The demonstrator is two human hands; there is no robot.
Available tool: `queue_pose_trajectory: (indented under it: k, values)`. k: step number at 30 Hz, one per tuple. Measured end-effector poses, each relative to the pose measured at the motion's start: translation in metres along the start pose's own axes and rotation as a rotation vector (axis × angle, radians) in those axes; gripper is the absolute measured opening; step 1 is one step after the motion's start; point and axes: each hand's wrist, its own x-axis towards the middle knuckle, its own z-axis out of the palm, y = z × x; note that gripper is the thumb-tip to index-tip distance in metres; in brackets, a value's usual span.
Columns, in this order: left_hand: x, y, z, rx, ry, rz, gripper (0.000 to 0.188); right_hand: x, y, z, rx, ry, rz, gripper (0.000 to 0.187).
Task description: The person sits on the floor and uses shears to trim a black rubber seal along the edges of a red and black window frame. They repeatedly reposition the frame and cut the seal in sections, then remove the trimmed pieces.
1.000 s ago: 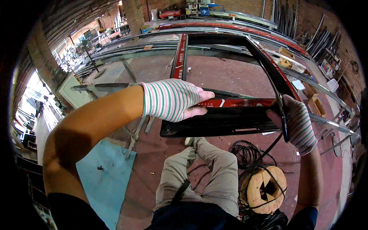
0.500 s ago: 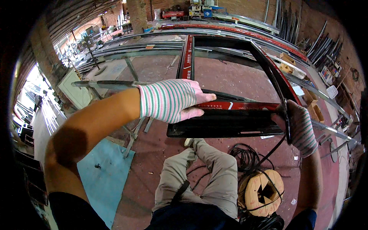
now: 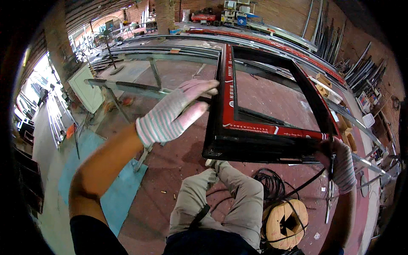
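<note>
See, right of centre in the picture, a black rectangular frame (image 3: 263,146) faced with red film (image 3: 228,108), apparently resting across metal rails (image 3: 127,87). Looks stiff and hollow, so probably light for its size yet awkward to balance; seems more likely to swing or slide than to bend if lifted by one corner. Expect the film to be slick under gloved fingers and easy to scuff. Take hold best at two opposite sides, fingers hooked over the inner edge, thumbs outside, avoiding pressure on the film alone.

Note the left hand (image 3: 174,112), left of centre, beside the frame's left side: fingers parted from thumb, gripping nothing; cannot tell if touching. Find the right hand (image 3: 343,165), at the right of the picture by the near right corner, closed around a black strip (image 3: 309,182) trailing down toward a black coil (image 3: 270,180) and tan spool (image 3: 274,227); cannot tell if also bearing on the frame. Judge the strip soft and springy, best pinched close to the corner.
</note>
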Motion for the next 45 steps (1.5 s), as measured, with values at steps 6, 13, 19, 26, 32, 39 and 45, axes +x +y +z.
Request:
queue_pose_trajectory:
  k: [6, 13, 19, 26, 32, 39, 45]
  values:
    - [-0.097, 0.005, 0.024, 0.010, 0.163, -0.169, 0.045, -0.001, 0.001, 0.005, -0.009, 0.015, -0.038, 0.010]
    - [-0.097, 0.031, 0.077, -0.086, 0.314, -0.123, 0.056, 0.000, 0.030, -0.001, 0.251, 0.105, 0.146, 0.026]
    - [-0.055, 0.033, 0.091, -0.110, 0.451, -0.155, 0.074, -0.001, 0.009, 0.015, 0.114, 0.142, 0.169, 0.024]
    - [-0.044, 0.023, 0.107, -0.181, 0.568, -0.154, 0.074, 0.003, -0.020, 0.034, -0.049, 0.084, 0.180, 0.018]
    - [-0.046, 0.019, 0.107, -0.280, 0.568, -0.170, 0.067, 0.001, -0.037, 0.053, -0.110, 0.147, 0.207, 0.017]
    - [-0.055, 0.016, 0.121, -0.421, 0.576, -0.223, 0.072, 0.007, -0.069, 0.082, -0.268, 0.064, 0.101, 0.016]
    - [-0.052, 0.017, 0.126, -0.427, 0.578, -0.262, 0.081, 0.009, -0.066, 0.086, -0.375, 0.086, 0.018, 0.016]
